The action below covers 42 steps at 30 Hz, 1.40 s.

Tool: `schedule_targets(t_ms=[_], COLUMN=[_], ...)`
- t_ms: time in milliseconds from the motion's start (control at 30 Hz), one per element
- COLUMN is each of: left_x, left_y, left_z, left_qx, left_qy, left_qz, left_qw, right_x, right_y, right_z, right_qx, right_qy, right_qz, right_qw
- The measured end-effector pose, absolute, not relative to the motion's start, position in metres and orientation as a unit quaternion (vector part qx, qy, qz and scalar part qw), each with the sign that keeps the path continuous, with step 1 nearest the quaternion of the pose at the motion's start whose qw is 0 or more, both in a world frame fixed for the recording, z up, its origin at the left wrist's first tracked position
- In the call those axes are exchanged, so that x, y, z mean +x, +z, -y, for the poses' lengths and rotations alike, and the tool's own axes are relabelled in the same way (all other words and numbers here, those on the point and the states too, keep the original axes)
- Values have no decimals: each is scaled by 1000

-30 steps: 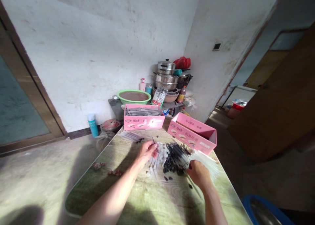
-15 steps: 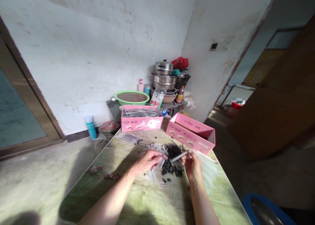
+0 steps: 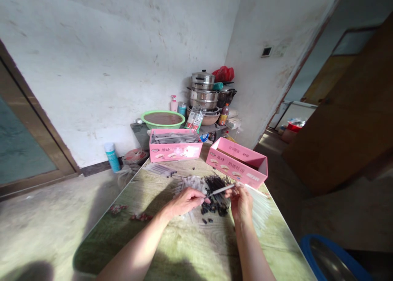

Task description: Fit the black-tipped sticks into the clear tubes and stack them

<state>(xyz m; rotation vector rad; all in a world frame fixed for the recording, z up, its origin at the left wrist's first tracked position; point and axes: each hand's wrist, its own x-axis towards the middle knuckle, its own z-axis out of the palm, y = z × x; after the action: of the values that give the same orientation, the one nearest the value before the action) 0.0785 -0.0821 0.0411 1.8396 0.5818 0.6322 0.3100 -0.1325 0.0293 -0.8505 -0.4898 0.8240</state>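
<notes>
Gripping pale tube (image 3: 223, 189), both hands (image 3: 187, 200) (image 3: 241, 200); left pink box (image 3: 167, 153) holds grey tubes (image 3: 175, 138); green basin (image 3: 162, 125), brownish contents (image 3: 162, 117).

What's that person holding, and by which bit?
The right grip holds a pale tube by its right end. The left grip is at the other end; whatever it pinches is too small to tell.

Stacked pots (image 3: 203, 96) (lidded) stand near a green basin (image 3: 165, 125).

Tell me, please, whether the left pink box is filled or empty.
Filled near the top: slender greyish tubes lie close to the rim of the pink box; how deep they go is hidden.
</notes>
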Motion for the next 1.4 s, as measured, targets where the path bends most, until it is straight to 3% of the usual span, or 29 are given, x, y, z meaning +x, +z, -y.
schedule_targets(t_ms=[433,700,833,967,1100,1267,1400], left_x=[80,87,94,100,96,74,68], left_y=[36,30,23,24,32,41,38], left_z=[78,76,74,76,79,65,57], left_qx=[789,730,631,529,496,467,481], left_qy=[260,347,409,543,586,641,630], left_qz=[-248,-295,-369,-411,-401,-361,-369], left_qw=[498,510,547,507,499,490,486], right_x=[305,294,283,265,256,271,292], right_y=[29,26,25,26,27,22,17], right_z=[133,132,133,136,137,134,129], right_qx=[-402,-406,-410,-412,-384,-372,-351], right_qy=[398,415,474,565,629,630,581], right_qz=[237,261,291,321,322,253,181], right_qw=[790,771,723,639,594,633,712])
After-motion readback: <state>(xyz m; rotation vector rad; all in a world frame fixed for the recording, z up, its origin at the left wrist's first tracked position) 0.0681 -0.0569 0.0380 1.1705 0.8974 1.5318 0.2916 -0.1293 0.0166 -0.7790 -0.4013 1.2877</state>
